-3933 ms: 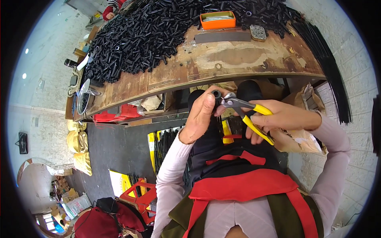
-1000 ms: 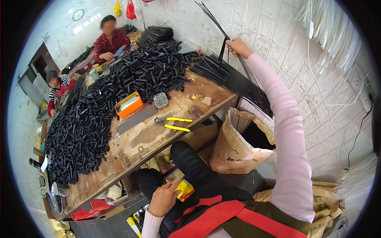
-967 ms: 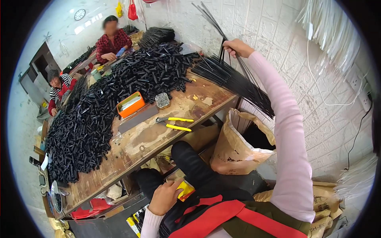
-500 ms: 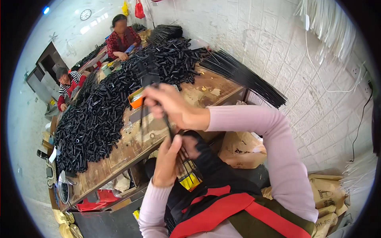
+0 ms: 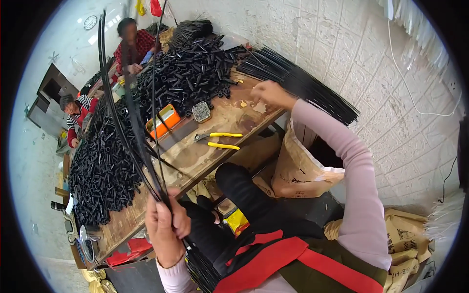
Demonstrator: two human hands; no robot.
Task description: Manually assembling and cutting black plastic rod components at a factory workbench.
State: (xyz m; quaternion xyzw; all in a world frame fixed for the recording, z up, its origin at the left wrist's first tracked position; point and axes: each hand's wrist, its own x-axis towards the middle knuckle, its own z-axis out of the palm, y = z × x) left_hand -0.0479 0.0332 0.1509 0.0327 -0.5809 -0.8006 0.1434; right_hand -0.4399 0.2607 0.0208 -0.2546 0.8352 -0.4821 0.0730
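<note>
1. The left hand point(image 5: 166, 229), fingers pinched tight, grips a bunch of long thin black rods point(image 5: 132, 112) upright so they stay aligned.
2. The right hand point(image 5: 268, 94), fingers curled loosely, rests on the fanned black rod pile point(image 5: 303, 83) at the worn wooden bench point(image 5: 205, 156), within reach.
3. Yellow-handled pliers point(image 5: 220, 140) lie nearby.

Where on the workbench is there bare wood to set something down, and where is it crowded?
Bare wood lies on the workbench near edge, in front of the yellow-handled pliers, and around the right hand by the bundle of black rods. The far side and left end are crowded by the heap of black tubes; an orange tray sits between.
</note>
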